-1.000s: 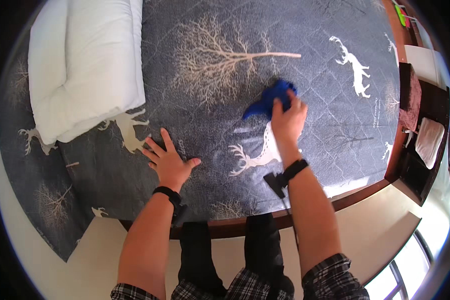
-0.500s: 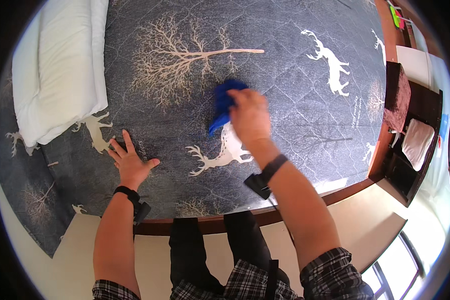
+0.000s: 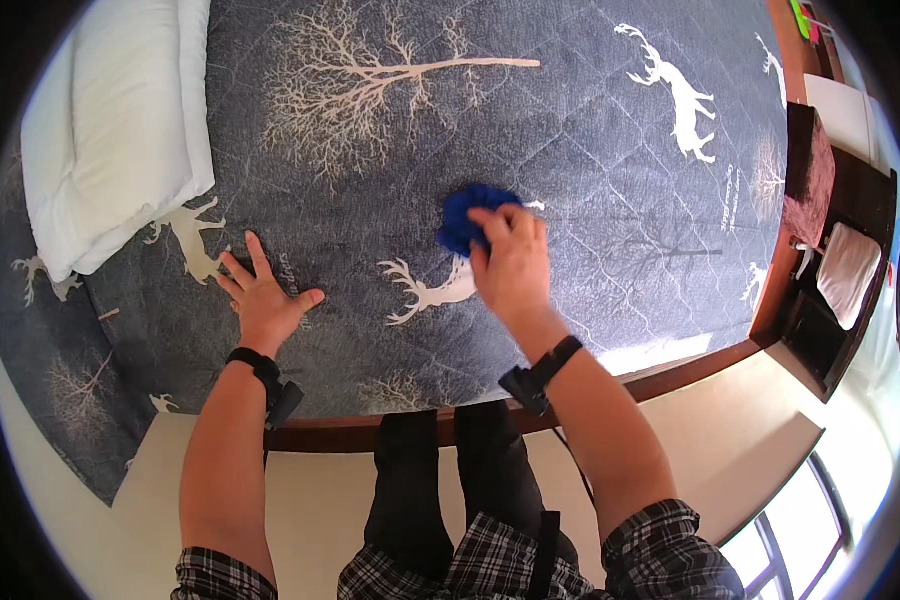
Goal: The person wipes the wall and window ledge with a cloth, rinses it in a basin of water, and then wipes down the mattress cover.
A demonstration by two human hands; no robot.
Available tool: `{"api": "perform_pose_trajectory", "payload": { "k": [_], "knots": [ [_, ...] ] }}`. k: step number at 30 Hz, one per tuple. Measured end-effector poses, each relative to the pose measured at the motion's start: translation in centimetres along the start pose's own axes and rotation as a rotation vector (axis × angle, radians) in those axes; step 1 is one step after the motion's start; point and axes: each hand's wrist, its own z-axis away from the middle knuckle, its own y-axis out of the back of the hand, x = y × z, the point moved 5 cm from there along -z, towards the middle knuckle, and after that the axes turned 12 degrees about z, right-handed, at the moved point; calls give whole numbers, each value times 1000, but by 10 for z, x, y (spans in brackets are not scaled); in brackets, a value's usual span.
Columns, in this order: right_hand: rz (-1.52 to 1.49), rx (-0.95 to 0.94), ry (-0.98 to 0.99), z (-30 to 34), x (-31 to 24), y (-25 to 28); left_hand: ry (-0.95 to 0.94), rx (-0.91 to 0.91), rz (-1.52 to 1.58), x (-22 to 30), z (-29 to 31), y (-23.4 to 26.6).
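A dark grey bedsheet (image 3: 360, 225) printed with pale deer and bare trees covers the bed in front of me. My right hand (image 3: 515, 265) grips a bunched blue cloth (image 3: 458, 215) with curled fingers, and the cloth lies against the sheet over part of a white deer print. To the left, my left hand (image 3: 270, 308) rests on the sheet with its fingers spread, holding nothing. Each wrist wears a black strap with a small dark block on it.
A white pillow or folded quilt (image 3: 135, 130) lies at the far left. The bed's brown wooden edge (image 3: 340, 437) runs just before my legs. Dark furniture with a pale cushion-like pad (image 3: 850, 275) stands beyond the right end, near a bright window (image 3: 795, 520).
My right hand has shifted slightly, and the blue cloth is now more bunched and a little to the right. My left hand stays spread on the sheet. The whole view has moved a little.
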Motion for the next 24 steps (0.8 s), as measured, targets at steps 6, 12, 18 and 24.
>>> {"api": "perform_pose_trajectory", "payload": {
  "k": [6,12,18,24],
  "knots": [
    [-53,-218,-30,141,-14,-27,19,-38,27,7,1,-2],
    [-75,-359,6,241,-6,-33,-29,11,16,-5,-4,-1],
    [-40,98,-315,166,52,-11,-55,0,49,-2,-2,-4],
    [38,197,-429,92,63,5,-29,-36,45,2,-2,-14]
  ]
}}
